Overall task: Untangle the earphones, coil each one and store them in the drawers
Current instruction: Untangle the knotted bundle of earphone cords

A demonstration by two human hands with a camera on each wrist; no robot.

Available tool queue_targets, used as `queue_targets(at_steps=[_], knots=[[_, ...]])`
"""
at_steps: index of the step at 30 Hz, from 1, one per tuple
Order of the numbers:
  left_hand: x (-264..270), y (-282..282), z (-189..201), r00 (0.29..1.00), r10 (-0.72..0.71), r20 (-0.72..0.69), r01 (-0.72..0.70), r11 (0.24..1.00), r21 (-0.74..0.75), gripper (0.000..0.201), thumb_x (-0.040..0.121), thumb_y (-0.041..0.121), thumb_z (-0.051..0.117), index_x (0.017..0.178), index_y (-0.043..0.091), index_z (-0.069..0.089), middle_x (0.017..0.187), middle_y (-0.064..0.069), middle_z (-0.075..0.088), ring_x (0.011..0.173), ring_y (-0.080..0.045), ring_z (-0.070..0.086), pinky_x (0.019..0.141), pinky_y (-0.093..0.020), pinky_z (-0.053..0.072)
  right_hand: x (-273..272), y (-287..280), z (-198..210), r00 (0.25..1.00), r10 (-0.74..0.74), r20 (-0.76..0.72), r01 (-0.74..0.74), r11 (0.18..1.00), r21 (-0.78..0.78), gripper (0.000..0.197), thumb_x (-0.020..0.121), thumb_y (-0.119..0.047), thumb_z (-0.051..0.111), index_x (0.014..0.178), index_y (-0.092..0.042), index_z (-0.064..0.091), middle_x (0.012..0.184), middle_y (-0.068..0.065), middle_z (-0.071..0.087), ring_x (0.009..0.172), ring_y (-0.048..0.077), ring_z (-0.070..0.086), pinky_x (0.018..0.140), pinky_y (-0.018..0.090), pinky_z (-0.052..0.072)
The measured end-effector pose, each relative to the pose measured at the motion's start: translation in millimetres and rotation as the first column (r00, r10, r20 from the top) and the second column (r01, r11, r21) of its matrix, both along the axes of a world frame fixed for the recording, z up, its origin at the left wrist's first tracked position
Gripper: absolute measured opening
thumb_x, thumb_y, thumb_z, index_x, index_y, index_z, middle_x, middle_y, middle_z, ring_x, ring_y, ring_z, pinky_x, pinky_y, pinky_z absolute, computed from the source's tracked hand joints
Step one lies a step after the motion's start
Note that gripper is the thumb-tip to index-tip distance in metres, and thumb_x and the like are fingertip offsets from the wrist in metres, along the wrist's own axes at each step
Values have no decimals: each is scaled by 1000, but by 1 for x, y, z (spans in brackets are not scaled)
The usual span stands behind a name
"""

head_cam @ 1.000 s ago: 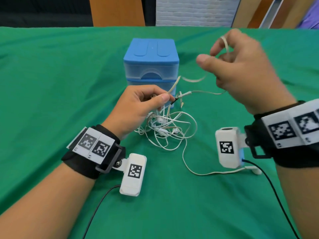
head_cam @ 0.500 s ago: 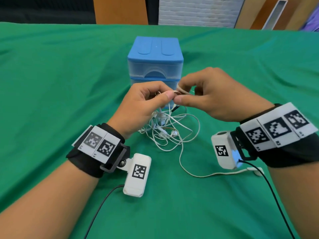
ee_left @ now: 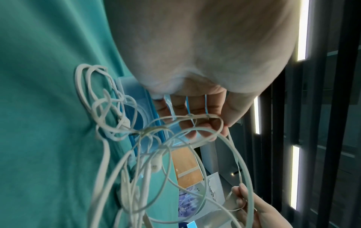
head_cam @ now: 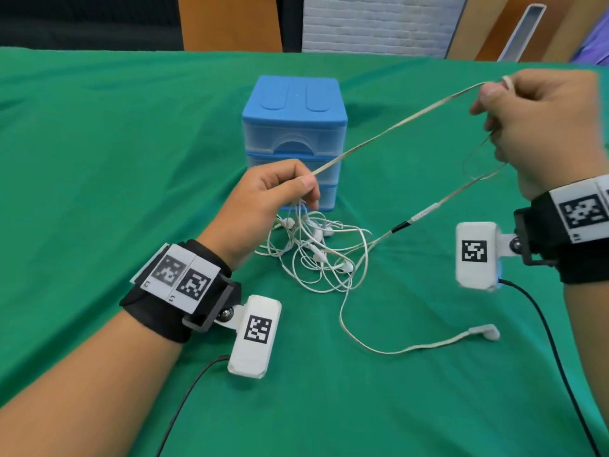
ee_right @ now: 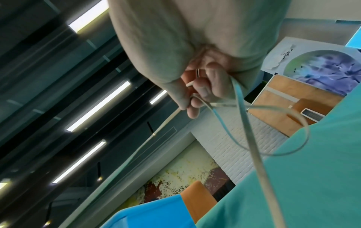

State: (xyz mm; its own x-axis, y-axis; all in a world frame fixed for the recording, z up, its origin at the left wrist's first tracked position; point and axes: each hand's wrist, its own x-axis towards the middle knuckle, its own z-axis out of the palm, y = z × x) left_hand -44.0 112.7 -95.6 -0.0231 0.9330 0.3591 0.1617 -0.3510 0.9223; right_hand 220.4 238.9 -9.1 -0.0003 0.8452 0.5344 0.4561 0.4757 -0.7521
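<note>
A tangle of white earphones [head_cam: 316, 255] lies on the green cloth in front of the blue drawer unit [head_cam: 294, 127]. My left hand [head_cam: 283, 189] pinches cords just above the tangle; the cords [ee_left: 195, 121] cross its fingers in the left wrist view. My right hand [head_cam: 514, 103], raised at the far right, pinches one cord [head_cam: 395, 127] pulled taut between both hands. A loop of that cord [ee_right: 273, 135] hangs from the right fingers. A lower strand with a black plug joint [head_cam: 400, 226] runs back to the tangle. One loose earbud [head_cam: 487, 332] lies on the cloth at the right.
The drawer unit's drawers are closed. Green cloth [head_cam: 115, 159] covers the whole table. Black cables [head_cam: 540, 324] trail from both wrist cameras toward the near edge. Beyond the table's far edge stand wooden panels [head_cam: 230, 21] and a white brick wall.
My right hand has swung up and out to the right, drawing a length of cord taut away from the left hand. The left hand stays above the tangle.
</note>
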Motion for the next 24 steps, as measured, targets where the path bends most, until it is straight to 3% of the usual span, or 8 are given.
queue_targets(at_steps=[5,9,11,12,14,17,20,24], knots=[[0,-1,2,991,86,100,-90,995,37,24,96,20,57,74,22,66,77,-19,50,61,-14,45,71,-36,40,0,2,-11,984,-102,147,104,995,-11,34,78,-44,62,84,-11,71,73,12,65,65,18,54,65,42,49],[4,0,4,985,164,49,-167,983,71,23,97,21,58,77,23,70,71,-32,43,56,-12,33,57,-31,28,-16,-13,-20,946,-15,323,30,999,-39,33,84,-30,72,111,-18,57,78,-2,62,75,17,55,70,28,37],[6,-2,5,985,171,-1,-170,982,87,21,99,18,58,82,15,70,64,-19,51,56,-10,36,58,-29,25,-28,-26,-22,936,99,338,-87,995,-51,38,82,-31,72,112,-20,51,77,-6,62,68,14,54,70,31,38],[6,-2,5,985,171,-25,-168,982,84,21,100,15,58,85,10,70,58,2,55,55,-5,39,59,-23,28,-35,-33,-21,921,189,340,-182,982,-55,38,81,-35,71,110,-23,50,80,-5,64,67,15,54,72,34,42],[7,-2,5,984,167,-68,-162,984,74,21,102,9,55,88,0,69,54,19,55,53,3,44,58,-11,32,-46,-47,-20,827,399,396,-393,914,-101,39,79,-44,71,109,-29,51,90,-5,65,67,19,52,73,38,48],[8,-4,5,988,118,-96,-112,991,73,20,100,7,58,89,-5,70,60,13,63,62,4,51,67,-13,40,-64,-60,-27,587,586,559,-583,785,-211,41,87,-41,72,123,-31,56,93,-5,56,65,-1,48,66,12,37],[7,-4,5,991,75,-113,-68,995,66,19,99,11,61,87,2,73,75,-15,66,73,-11,51,75,-28,40,-72,-58,-31,580,572,581,-610,777,-157,28,91,-32,70,118,-26,62,88,1,50,64,-11,47,61,6,32],[5,-4,4,988,78,-135,-73,996,41,21,99,9,61,81,7,72,67,14,61,66,-2,48,69,-19,38,-70,-57,-31,580,601,550,-639,754,-151,31,91,-29,71,121,-23,64,84,3,48,63,-9,49,61,5,33]])
